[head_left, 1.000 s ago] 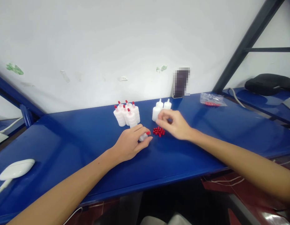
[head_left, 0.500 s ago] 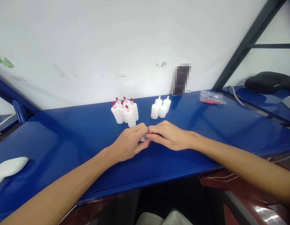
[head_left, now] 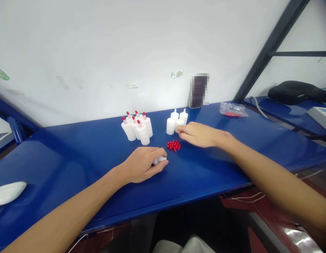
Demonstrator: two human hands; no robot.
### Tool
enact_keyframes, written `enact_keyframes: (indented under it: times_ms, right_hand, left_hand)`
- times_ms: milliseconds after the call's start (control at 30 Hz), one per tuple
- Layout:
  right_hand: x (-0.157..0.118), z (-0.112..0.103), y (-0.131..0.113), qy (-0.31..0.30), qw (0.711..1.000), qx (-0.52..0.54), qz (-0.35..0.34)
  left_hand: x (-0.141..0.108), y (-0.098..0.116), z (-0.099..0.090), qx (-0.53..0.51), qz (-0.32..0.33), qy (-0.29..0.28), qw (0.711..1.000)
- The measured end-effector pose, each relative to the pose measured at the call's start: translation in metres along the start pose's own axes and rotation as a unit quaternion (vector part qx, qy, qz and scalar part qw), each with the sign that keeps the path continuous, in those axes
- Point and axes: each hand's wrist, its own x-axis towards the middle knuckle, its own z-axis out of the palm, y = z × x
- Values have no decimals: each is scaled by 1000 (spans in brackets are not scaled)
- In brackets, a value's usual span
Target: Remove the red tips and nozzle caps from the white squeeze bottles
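My left hand (head_left: 148, 163) is closed around a white squeeze bottle (head_left: 159, 160) held low over the table, its bare nozzle pointing right and most of its body hidden. Fingers bent together, my right hand (head_left: 195, 133) is at the front of a white bottle (head_left: 179, 122), covering its lower part; whether it grips that bottle is hidden. A white bottle (head_left: 170, 126) without a visible nozzle stands beside it, and two nozzle bottles (head_left: 183, 115) stand behind. Between my hands lies a pile of small red caps (head_left: 173, 145). Several red-tipped white bottles (head_left: 144, 135) stand grouped at left.
A phone-like dark object (head_left: 198, 90), blurred out, leans on the wall. Farther right lies a clear plastic bag (head_left: 233, 110) with red pieces. A white rounded object (head_left: 10, 192) is at the far left of the blue table (head_left: 86, 158).
My right hand has left the bottle in my left hand and moved right and back to the standing bottles. The red caps now show. My view has shifted slightly.
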Motion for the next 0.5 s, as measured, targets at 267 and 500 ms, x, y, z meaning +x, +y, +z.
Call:
enact_keyframes:
  times_ms: [267, 500]
  right_hand:
    - [0, 1, 5, -45, 998, 23, 30]
    - [-1, 1, 3, -97, 992, 24, 82]
  left_hand:
    - [2, -2, 1, 15, -11, -31, 999]
    - [1, 0, -3, 10, -30, -38, 999]
